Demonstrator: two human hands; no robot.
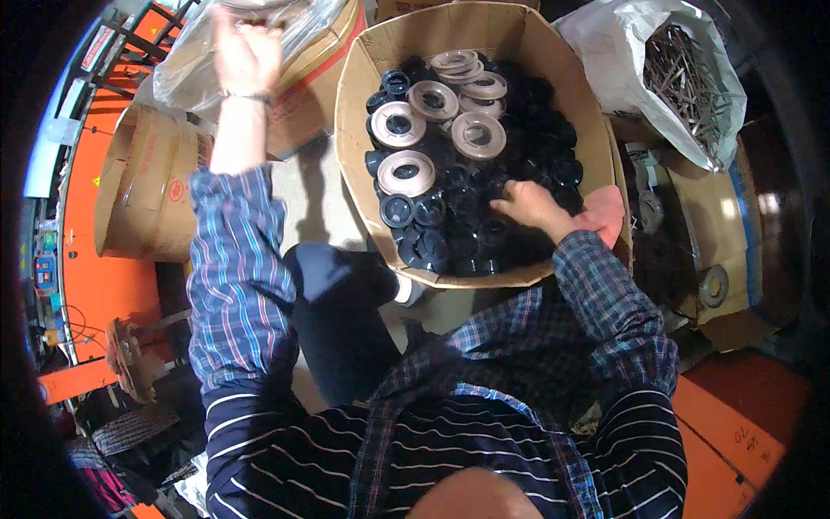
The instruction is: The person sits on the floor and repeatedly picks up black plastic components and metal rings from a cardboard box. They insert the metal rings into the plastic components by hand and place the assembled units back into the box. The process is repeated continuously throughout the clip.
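Observation:
My right hand (532, 208) reaches into a large cardboard box (353, 143), among many round black plastic parts (458, 186) with open, ring-like rims. Its fingers curl down into the pile, and whatever they may hold is hidden. Several flat, pale beige rings (478, 135) with dark centre holes lie on top of the black parts, a few overlapping at the back. My left hand (246, 56) is raised at the upper left, over a clear plastic bag (186, 73) in another carton. Its fingers are blurred near the picture's edge, so their grip is unclear.
A white sack (609, 65) of thin metal strips (683, 82) stands at the far right. A pink cloth (603, 214) hangs over the box's right rim. Another carton (151, 186) stands at the left, beside orange metal panels (86, 259). My knee (333, 285) is near the box's front left.

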